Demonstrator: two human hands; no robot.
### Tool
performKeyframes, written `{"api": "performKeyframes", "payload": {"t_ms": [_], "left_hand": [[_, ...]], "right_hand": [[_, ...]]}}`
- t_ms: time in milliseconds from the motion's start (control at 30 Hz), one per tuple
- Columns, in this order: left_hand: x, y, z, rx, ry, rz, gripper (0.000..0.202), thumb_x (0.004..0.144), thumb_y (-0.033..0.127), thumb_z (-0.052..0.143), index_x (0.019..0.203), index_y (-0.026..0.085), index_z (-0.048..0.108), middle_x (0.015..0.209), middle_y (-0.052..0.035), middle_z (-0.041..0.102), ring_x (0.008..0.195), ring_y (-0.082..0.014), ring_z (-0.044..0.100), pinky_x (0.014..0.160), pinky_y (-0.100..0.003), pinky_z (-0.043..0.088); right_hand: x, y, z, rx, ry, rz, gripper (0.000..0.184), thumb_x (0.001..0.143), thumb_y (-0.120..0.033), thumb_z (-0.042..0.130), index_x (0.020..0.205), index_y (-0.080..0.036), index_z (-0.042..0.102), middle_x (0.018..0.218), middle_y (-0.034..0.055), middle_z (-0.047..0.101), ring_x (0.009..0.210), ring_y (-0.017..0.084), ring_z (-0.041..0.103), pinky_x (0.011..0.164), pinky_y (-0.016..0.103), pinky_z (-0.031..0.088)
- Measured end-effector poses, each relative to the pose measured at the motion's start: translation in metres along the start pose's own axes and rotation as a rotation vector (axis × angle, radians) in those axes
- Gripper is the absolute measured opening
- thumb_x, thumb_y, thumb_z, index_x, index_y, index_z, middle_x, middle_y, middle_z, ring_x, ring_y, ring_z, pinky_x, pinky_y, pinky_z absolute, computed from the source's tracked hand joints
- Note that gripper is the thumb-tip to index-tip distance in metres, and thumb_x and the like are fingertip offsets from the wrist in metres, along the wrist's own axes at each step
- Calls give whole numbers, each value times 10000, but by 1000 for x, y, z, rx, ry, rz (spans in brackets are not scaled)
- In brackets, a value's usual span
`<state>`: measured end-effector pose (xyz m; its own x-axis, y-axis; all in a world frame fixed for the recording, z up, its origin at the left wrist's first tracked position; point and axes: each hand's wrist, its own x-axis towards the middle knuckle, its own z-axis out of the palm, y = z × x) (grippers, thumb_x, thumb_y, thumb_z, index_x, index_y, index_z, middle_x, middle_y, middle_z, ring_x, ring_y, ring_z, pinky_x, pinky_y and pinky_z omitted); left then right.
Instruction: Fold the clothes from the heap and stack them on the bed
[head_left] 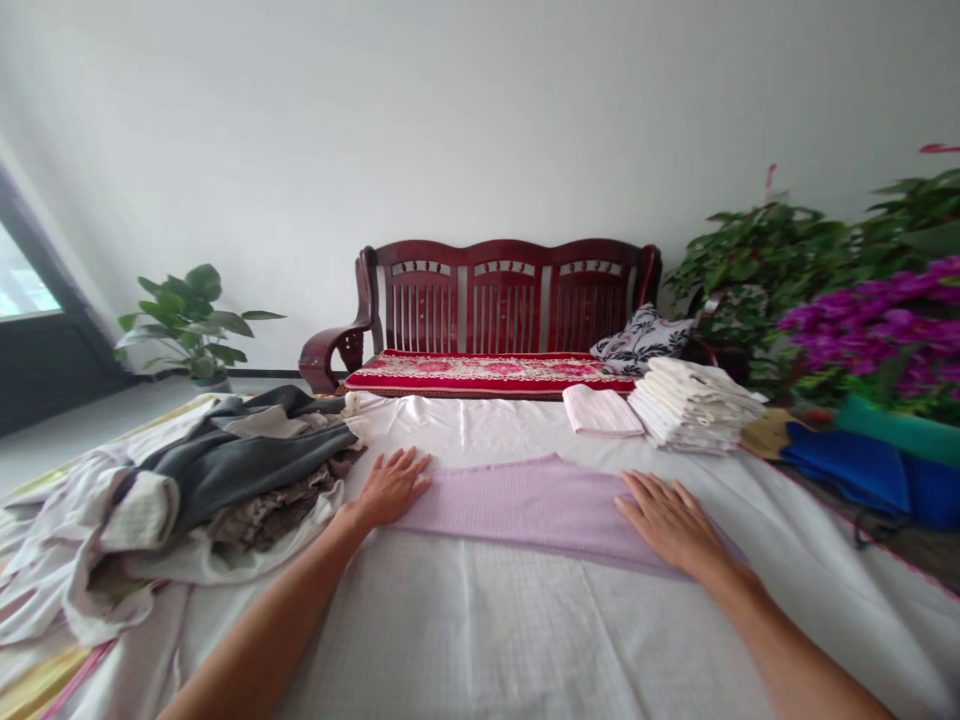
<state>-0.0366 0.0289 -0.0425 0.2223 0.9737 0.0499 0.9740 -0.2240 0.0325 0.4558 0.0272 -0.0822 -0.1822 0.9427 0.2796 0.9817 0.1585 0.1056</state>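
Note:
A pair of light purple ribbed pants (517, 505), folded lengthwise as far as its outline shows, lies flat across the white cloth (480, 620) in front of me. My left hand (394, 485) rests palm down at its left end, fingers stretched out. On its right part lies my right hand (671, 520), also palm down with the fingers spread. Neither hand grips the fabric. The far right tip of the garment reaches out past my right wrist, partly hidden by it.
A heap of loose clothes (255, 470) lies on the left. At the back right are a folded pink cloth (601, 411) and a stack of folded white clothes (694, 405). Blue fabric (851, 470) lies far right. Behind stand a wooden bench (502, 300) and potted plants (199, 315).

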Motion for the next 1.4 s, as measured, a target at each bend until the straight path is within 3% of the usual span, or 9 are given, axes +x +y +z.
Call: {"api": "performKeyframes", "payload": {"t_ms": [233,433,533,633,867,967,1067,1200,1400], "left_hand": [[2,-5,6,-7,26,-87,537,1021,502,366,1513,300,442,1615,-84,384,1496,-321,322,1184,-523,272],[3,-10,12,0,43,-82,542,1012,502,370,1511,305,449,1613,-70,390,1493,-311,329,1179,-511,280],[3,-15,16,-9,48,-75,541,1005,496,370,1512,325,449,1613,-51,394,1494,-300,327,1178,-497,285],[5,-19,19,-8,45,-80,545,1002,497,358,1511,328,455,1608,-42,403,1492,-293,332,1179,-494,280],[4,-18,17,-7,33,-75,550,1003,486,364,1522,318,441,1618,-47,384,1495,-298,323,1182,-510,271],[2,-17,15,-6,28,-82,549,1012,495,344,1520,312,444,1617,-54,386,1495,-302,324,1181,-519,267],[0,-15,15,-3,35,-98,547,1017,507,332,1515,311,448,1612,-54,395,1491,-302,333,1180,-521,260],[-2,-15,15,-11,71,-111,533,1017,496,346,1499,309,472,1588,-56,434,1476,-303,358,1177,-525,261],[-5,-20,13,13,96,-100,499,1019,424,359,1487,316,495,1556,-60,475,1456,-314,398,1156,-550,295]], "right_hand": [[9,-41,-46,98,-117,171,581,976,-387,317,1471,-149,505,1533,187,477,1453,343,378,1177,572,264],[12,-158,-65,262,-40,-184,621,1030,-481,295,1552,-152,373,1636,109,332,1522,248,250,1240,480,194],[10,-183,-59,311,-124,-229,648,1030,-516,298,1551,-138,376,1638,126,316,1526,265,242,1234,497,207],[5,-164,-54,269,-145,-147,653,1018,-533,322,1544,-155,402,1630,116,331,1514,280,275,1229,495,228],[-28,-53,-44,65,-74,81,592,993,-429,400,1505,-139,466,1581,152,416,1473,303,359,1205,500,269],[-42,-20,-36,35,-12,32,575,995,-415,401,1509,-162,455,1575,130,436,1472,260,361,1228,485,226],[-44,-4,-35,99,9,1,537,1010,-372,341,1499,-190,470,1531,100,506,1442,226,410,1225,457,247],[-36,1,-41,177,44,158,562,1022,-322,209,1505,-188,463,1489,104,552,1376,217,495,1142,389,387],[-45,4,-43,19,-55,114,536,1001,-399,322,1494,-255,476,1567,57,464,1488,263,324,1202,548,254]]}}
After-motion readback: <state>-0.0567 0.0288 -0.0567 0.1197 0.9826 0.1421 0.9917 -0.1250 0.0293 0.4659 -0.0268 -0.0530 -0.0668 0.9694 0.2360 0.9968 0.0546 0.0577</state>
